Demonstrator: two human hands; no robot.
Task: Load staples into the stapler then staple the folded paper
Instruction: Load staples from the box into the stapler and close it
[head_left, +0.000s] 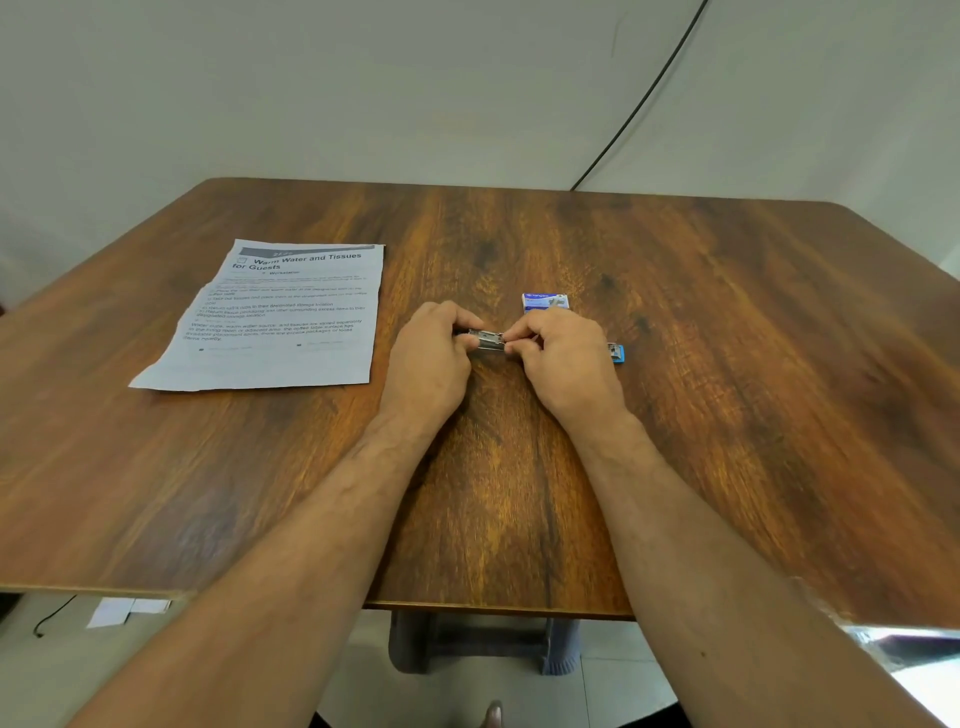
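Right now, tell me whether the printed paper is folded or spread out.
Spread. The paper lies flat and open on the table, left of both hands, full printed page showing, apparently creased across the upper part.

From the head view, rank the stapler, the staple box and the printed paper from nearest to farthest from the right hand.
1. Stapler: held between the right hand and the left hand, at the right fingertips.
2. Staple box: just beyond the right hand's knuckles, on the far side.
3. Printed paper: lying flat well off to the left, past the left hand.

soft even light, warped edges
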